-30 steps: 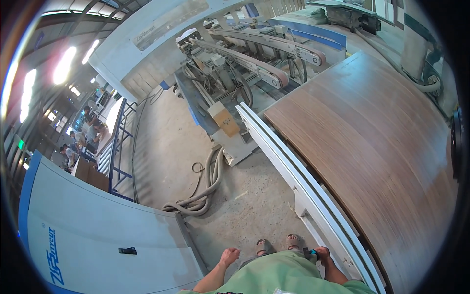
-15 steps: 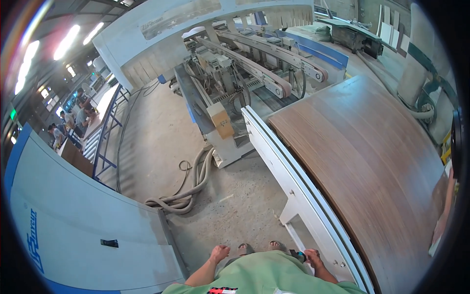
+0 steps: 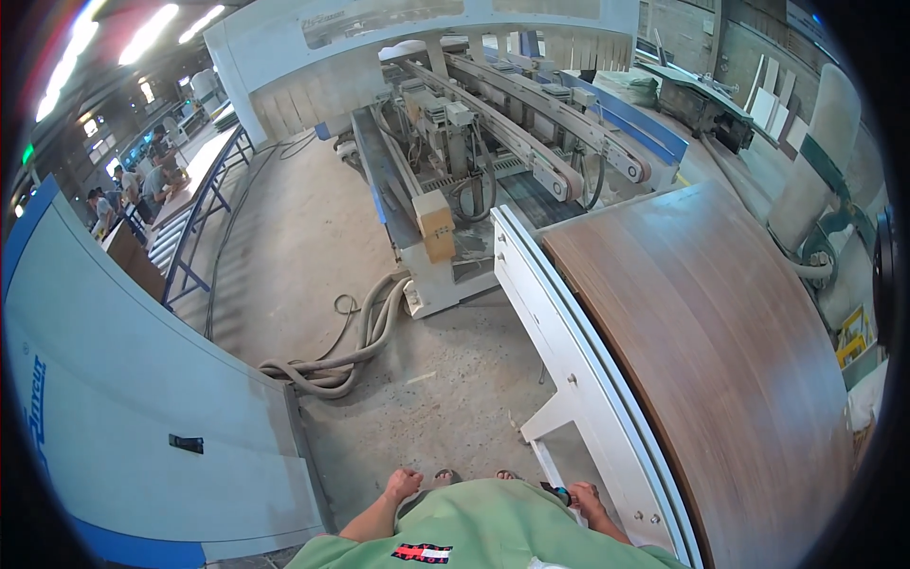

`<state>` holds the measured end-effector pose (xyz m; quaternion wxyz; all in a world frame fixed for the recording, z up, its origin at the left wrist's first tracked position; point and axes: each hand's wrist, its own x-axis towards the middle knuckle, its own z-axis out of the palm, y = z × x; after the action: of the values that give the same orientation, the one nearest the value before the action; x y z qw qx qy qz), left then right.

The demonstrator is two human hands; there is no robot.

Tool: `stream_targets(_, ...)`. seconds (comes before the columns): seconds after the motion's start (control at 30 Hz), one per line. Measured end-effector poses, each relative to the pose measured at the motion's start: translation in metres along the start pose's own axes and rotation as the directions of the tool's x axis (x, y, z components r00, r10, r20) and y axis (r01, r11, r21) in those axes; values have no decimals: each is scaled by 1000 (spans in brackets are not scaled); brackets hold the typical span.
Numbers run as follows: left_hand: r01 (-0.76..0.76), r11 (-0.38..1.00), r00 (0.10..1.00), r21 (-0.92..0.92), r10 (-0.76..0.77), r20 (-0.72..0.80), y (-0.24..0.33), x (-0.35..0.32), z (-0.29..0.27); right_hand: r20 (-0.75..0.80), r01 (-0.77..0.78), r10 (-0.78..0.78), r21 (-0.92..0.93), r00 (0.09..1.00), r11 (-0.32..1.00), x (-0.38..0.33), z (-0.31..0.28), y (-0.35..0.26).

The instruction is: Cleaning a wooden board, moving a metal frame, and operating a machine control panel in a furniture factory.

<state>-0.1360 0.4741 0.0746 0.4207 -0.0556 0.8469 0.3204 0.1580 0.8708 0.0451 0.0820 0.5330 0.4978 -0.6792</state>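
Observation:
My left hand (image 3: 405, 484) hangs in front of my body with its fingers curled in, and nothing shows in it. My right hand (image 3: 585, 497) is closed around a small black object with a teal part (image 3: 559, 492), too small for me to tell its kind. That hand is close beside the white frame (image 3: 573, 380) of a table. On the table lies a large wood-grain panel (image 3: 706, 341). Neither hand touches the panel.
A woodworking machine with two long conveyor rails (image 3: 507, 123) stands ahead. Thick grey hoses (image 3: 351, 365) lie on the floor. A light-blue cabinet (image 3: 142, 408) is at my left. Beyond it, several people work along a roller table (image 3: 180, 228).
My view has shifted slightly, so the table, panel and machine appear at a new angle. Both hands stay low by my body, and the right one still holds the small object.

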Motion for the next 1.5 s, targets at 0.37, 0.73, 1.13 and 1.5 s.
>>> stream_targets(0.37, -19, 1000, 1000, 20, 19, -6, 1, 11, -15, -95, 30, -29, 10, 995, 999, -15, 22, -21)
stream_targets(0.73, -16, 1000, 1000, 5, 16, 25, 5, 16, -20, -20, 10, -10, -1, 1000, 1000, -4, 13, 2)
stream_targets(1.13, -18, 1000, 999, -20, 19, 35, 2, 18, -28, -131, 38, -30, 58, 991, 998, -28, 36, -24)
stream_targets(1.5, -32, 999, 999, -6, 32, 40, 0, 17, -30, -56, 53, -52, 6, 997, 999, -11, 29, -2)
